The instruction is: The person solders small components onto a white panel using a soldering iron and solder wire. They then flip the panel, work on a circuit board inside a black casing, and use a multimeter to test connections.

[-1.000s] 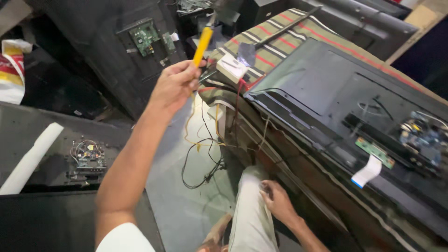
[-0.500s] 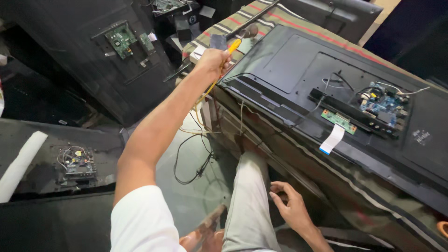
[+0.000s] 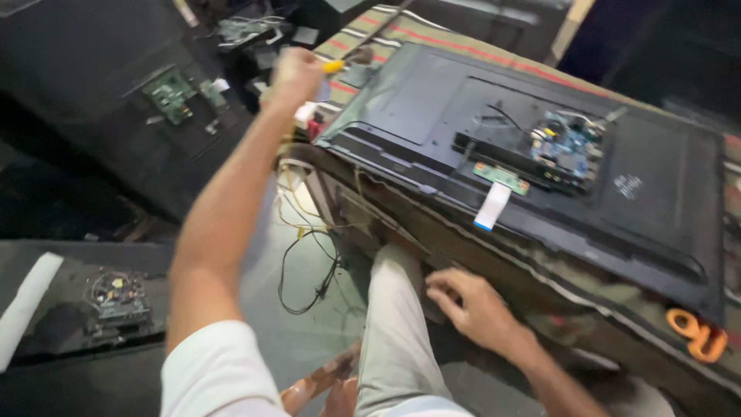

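Observation:
My left hand [image 3: 297, 77] is stretched out over the near left corner of a black flat-screen set [image 3: 432, 108] that lies face down on a striped cloth. It grips a yellow-handled tool [image 3: 333, 66], of which only a short yellow end shows past the fist. On the set's back sits an exposed circuit board [image 3: 567, 147], with a small green board [image 3: 502, 177] and a white ribbon cable [image 3: 491, 207] below it. My right hand [image 3: 471, 305] rests on my knee below the table's front edge, fingers loosely spread, holding nothing.
Loose wires [image 3: 309, 262] hang from the table edge to the floor. Another dark panel with a green board [image 3: 170, 94] leans at the back left. A small board [image 3: 116, 297] lies on a dark panel at the lower left. Orange-handled scissors [image 3: 698, 333] sit at the right edge.
My left hand has carried the yellow tool farther out and down toward the set's corner, so less of the handle shows. The view has swung right. My right hand stays on my knee.

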